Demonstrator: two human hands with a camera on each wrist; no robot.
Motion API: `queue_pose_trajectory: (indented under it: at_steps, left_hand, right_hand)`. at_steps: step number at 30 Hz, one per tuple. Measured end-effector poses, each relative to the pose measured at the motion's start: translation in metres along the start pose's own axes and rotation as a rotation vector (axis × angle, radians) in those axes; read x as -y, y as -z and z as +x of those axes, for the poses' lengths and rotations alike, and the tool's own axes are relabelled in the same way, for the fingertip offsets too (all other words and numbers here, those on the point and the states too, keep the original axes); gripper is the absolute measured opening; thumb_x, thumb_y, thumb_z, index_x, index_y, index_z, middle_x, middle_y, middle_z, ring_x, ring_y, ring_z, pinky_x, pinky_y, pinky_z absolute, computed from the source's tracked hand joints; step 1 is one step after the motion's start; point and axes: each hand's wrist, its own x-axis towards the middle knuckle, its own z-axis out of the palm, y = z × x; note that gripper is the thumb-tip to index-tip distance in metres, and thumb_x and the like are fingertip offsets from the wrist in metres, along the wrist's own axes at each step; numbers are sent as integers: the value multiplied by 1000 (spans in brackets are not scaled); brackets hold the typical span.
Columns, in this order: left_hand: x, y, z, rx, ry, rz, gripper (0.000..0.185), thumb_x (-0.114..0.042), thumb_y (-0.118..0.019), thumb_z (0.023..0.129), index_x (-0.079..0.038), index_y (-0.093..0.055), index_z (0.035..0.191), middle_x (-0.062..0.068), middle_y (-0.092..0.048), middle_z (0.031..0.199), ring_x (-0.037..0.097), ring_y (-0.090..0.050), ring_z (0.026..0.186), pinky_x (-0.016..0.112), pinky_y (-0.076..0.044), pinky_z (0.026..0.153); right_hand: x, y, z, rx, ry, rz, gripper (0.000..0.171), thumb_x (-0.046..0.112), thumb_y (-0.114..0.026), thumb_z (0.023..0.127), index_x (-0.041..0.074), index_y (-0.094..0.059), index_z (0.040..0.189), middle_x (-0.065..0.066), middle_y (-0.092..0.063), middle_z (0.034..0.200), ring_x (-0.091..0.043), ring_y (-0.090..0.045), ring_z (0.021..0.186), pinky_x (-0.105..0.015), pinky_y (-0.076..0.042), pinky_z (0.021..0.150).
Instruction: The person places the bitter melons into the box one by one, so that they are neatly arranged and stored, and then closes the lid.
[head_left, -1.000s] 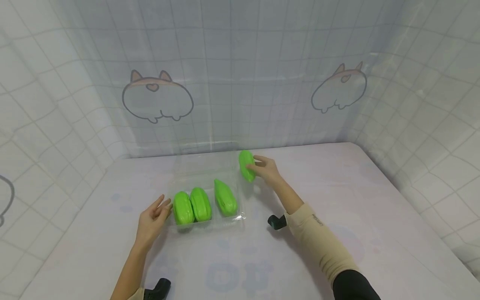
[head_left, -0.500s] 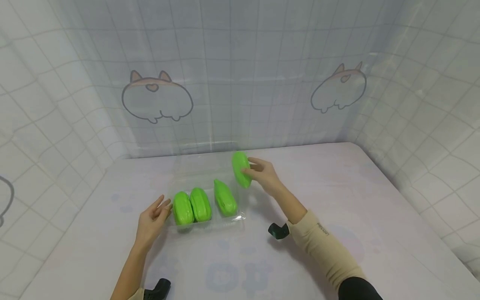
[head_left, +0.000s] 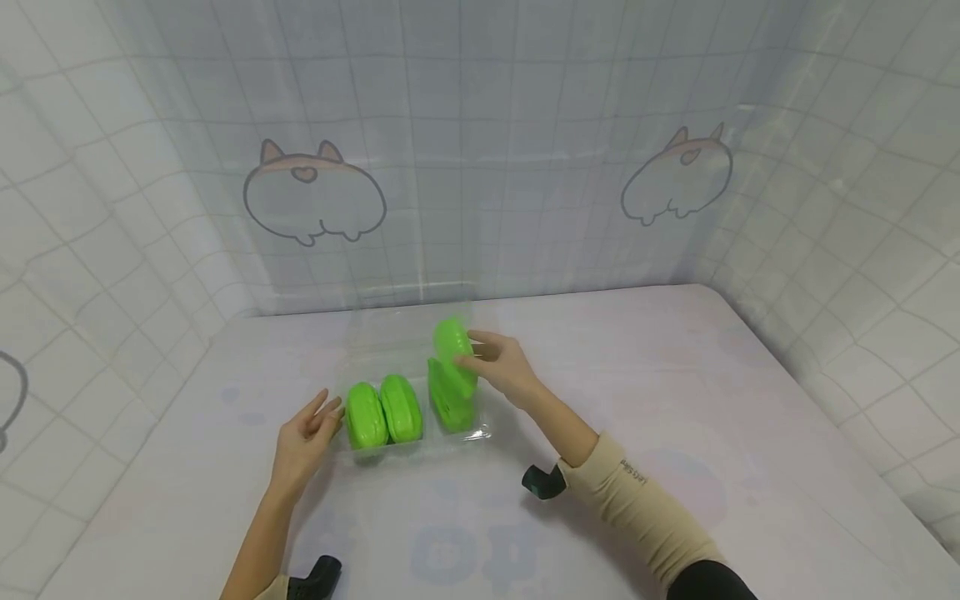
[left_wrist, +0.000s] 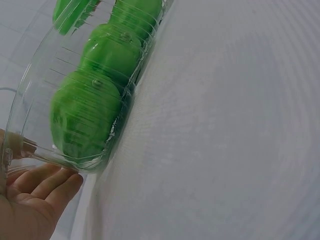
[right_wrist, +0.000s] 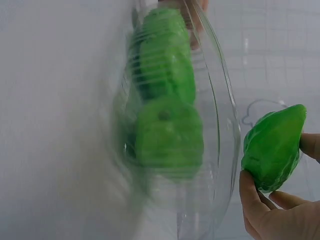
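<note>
My left hand (head_left: 298, 442) holds the left end of a clear plastic box (head_left: 472, 437). In the left wrist view, fingers (left_wrist: 55, 187) lie against the box's outer end wall, with another fingertip visible through the plastic. Two bright green, grooved, fruit-like pieces (head_left: 366, 417) stand side by side in the box near that hand, and a third green piece (head_left: 448, 408) leans farther right. Above this third one, my right hand (head_left: 502, 367) pinches another green piece (right_wrist: 274, 147) between thumb and fingers. That held piece has a pointed tip and partly hides the one below.
The box's lid (head_left: 405, 325) folds back behind it, transparent and hard to make out. A pale patterned cloth covers the table (head_left: 637, 350). Tile-printed curtains (head_left: 517, 167) rise at the back and both sides. Dark wrist camera mounts (head_left: 543, 482) project from both wrists.
My right hand has carried the green piece leftward and down, from beside the box to over its right part. The left hand has stayed at the box's end.
</note>
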Motion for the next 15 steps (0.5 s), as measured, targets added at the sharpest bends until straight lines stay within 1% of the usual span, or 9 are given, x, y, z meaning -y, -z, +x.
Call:
queue_pose_trajectory:
  at_steps: [5, 10, 15]
  left_hand:
    - [0, 0, 0, -5, -7, 2, 53, -13, -45, 100, 5, -25, 145, 26, -41, 138, -11, -52, 99, 6, -46, 83]
    - [0, 0, 0, -5, -3, 6, 53, -13, -45, 100, 5, -25, 145, 25, -41, 138, -12, -52, 99, 6, -46, 83]
    - [-1, 0, 0, -4, -7, 12, 53, -14, -45, 100, 5, -25, 146, 25, -42, 139, -10, -52, 101, 5, -46, 83]
  right_hand:
    - [1, -14, 0, 32, 33, -18, 58, 18, -69, 86, 0, -46, 136, -20, -54, 131, -34, -57, 113, -41, -51, 94]
    - [-2, -25, 0, 69, 66, -26, 58, 19, -69, 87, -3, -45, 136, -22, -53, 131, -36, -58, 112, -38, -53, 90]
    - [-1, -33, -2, 87, 79, -103, 59, 21, -68, 86, -5, -46, 135, -23, -54, 130, -36, -59, 109, -36, -55, 87]
